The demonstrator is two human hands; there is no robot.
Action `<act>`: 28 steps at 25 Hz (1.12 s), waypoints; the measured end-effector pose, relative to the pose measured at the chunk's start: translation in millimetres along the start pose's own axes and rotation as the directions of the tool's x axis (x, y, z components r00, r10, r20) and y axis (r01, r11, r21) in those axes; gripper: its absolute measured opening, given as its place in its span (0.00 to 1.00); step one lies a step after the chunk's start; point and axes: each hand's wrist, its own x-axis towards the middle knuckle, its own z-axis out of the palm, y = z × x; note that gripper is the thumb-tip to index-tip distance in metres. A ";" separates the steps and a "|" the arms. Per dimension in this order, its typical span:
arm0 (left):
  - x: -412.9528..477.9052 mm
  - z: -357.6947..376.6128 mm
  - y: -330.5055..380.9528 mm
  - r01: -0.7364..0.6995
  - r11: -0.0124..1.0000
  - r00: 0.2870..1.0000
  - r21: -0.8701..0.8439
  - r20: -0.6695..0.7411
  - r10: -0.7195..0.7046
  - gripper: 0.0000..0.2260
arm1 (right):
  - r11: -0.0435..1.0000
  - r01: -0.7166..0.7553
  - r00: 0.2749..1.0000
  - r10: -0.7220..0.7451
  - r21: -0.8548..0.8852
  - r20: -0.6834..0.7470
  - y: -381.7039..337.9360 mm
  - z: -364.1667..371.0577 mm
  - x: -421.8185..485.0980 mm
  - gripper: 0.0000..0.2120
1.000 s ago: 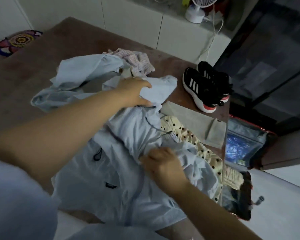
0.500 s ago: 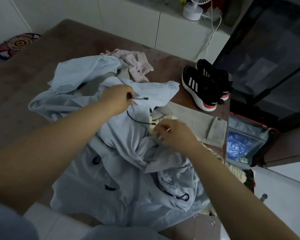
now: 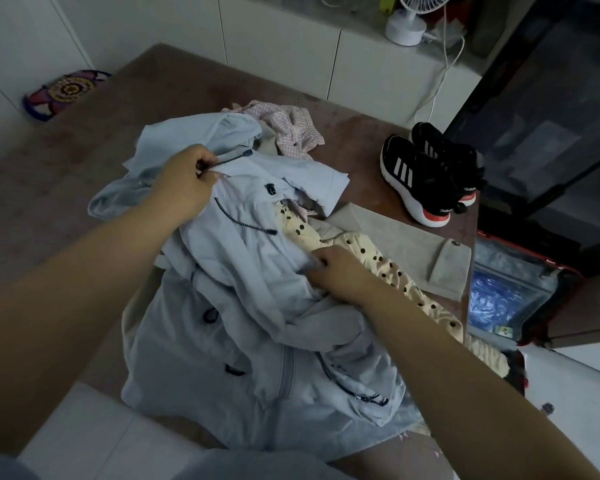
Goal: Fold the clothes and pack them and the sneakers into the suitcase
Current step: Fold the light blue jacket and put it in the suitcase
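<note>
Left hand [image 3: 184, 178] pinches the drawcord [image 3: 229, 161] of the light-blue hooded jacket [image 3: 243, 306]. Right hand [image 3: 340, 271] clutches its fabric at frame centre. The jacket lies crumpled mid-frame on the table [image 3: 153, 84]. Sneakers [image 3: 426, 178] sit upper right, the open suitcase [image 3: 520, 292] at right edge. We judge the step to be straightening the jacket; next it needs flattening, then folding.

Brown counter [image 3: 84, 161] bearing pale blue jacket [image 3: 222, 341] beneath left grip [image 3: 184, 183] and right grip [image 3: 340, 271]; pink checked garment [image 3: 291, 129] beyond left grip; beige cloth [image 3: 406, 247], black sneakers [image 3: 426, 174] beyond right grip.
</note>
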 end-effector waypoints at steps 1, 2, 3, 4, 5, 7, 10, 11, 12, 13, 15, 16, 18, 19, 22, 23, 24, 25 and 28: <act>0.0 -3.1 -0.8 -0.003 1.000 1.000 -0.010 -0.023 0.003 0.09 | 0.995 -0.043 0.995 0.051 0.086 -0.091 3.2 -9.9 -6.6 0.19; 0.9 -5.2 -0.9 -0.006 1.000 0.999 -0.024 -0.044 0.005 0.08 | 0.974 -0.060 0.973 0.107 0.221 -0.207 5.9 -22.3 -14.8 0.20; 1.7 -6.6 1.4 -0.011 0.999 0.998 -0.038 -0.057 0.009 0.07 | 0.948 -0.042 0.934 0.149 0.315 -0.324 8.3 -38.1 -25.0 0.20; 2.8 -6.3 6.5 -0.019 0.999 0.998 -0.051 -0.067 0.015 0.06 | 0.930 0.006 0.886 0.165 0.368 -0.433 8.3 -55.2 -37.0 0.18; 3.9 -4.8 14.8 -0.037 0.996 0.996 -0.075 -0.081 0.031 0.06 | 0.922 0.048 0.830 0.177 0.384 -0.529 6.0 -71.0 -49.7 0.14; 9.5 1.0 39.8 -0.103 0.985 0.988 -0.141 -0.131 0.085 0.06 | 0.894 0.173 0.732 0.164 0.413 -0.662 -4.8 -98.2 -75.6 0.09; 29.2 7.6 77.4 -0.180 0.968 0.959 -0.176 -0.251 0.132 0.05 | 0.824 0.308 0.707 0.136 0.475 -0.694 -11.6 -122.4 -95.7 0.08; 37.9 9.1 88.9 -0.191 0.964 0.951 -0.186 -0.279 0.134 0.05 | 0.858 0.251 0.710 0.151 0.448 -0.688 -6.5 -126.0 -96.1 0.11; 45.8 10.1 98.9 -0.198 0.961 0.945 -0.193 -0.298 0.135 0.04 | 0.906 0.151 0.702 0.183 0.394 -0.689 7.0 -127.4 -92.0 0.15; 52.6 10.7 107.3 -0.210 0.958 0.940 -0.194 -0.309 0.143 0.03 | 0.938 0.039 0.677 0.228 0.343 -0.700 21.3 -127.1 -87.7 0.18; 61.0 13.2 121.2 -0.249 0.952 0.931 -0.177 -0.315 0.185 0.02 | 0.938 -0.145 0.597 0.337 0.315 -0.728 57.5 -119.7 -81.5 0.14; 64.3 15.0 126.6 -0.271 0.947 0.928 -0.169 -0.309 0.210 0.02 | 0.928 -0.165 0.584 0.365 0.335 -0.725 71.6 -112.7 -81.3 0.09; 69.1 19.0 133.0 -0.310 0.938 0.921 -0.156 -0.296 0.255 0.04 | 0.919 -0.193 0.697 0.375 0.344 -0.611 83.0 -93.9 -81.4 0.11; 71.4 22.0 133.7 -0.320 0.936 0.919 -0.145 -0.287 0.270 0.04 | 0.900 -0.223 0.791 0.391 0.375 -0.470 83.3 -81.6 -81.3 0.18; 77.8 31.3 126.4 -0.270 0.956 0.938 -0.117 -0.256 0.234 0.05 | 0.890 -0.376 0.919 0.393 0.257 -0.016 75.8 -53.3 -81.7 0.19; 78.1 33.4 119.9 -0.240 0.966 0.945 -0.098 -0.253 0.209 0.05 | 0.916 -0.358 0.932 0.362 0.179 0.012 72.1 -52.6 -81.5 0.09; 77.8 34.9 112.5 -0.211 0.975 0.950 -0.075 -0.250 0.187 0.05 | 0.927 -0.330 0.936 0.345 0.178 -0.066 69.9 -56.5 -77.8 0.03; 77.0 35.6 104.4 -0.183 0.982 0.955 -0.041 -0.246 0.167 0.05 | 0.921 -0.302 0.908 0.357 0.246 -0.219 68.5 -63.4 -71.7 0.07; 74.7 40.2 81.3 -0.111 0.985 0.973 0.131 -0.185 0.134 0.09 | 0.925 -0.263 0.756 0.374 0.275 -0.536 79.7 -80.5 -42.9 0.12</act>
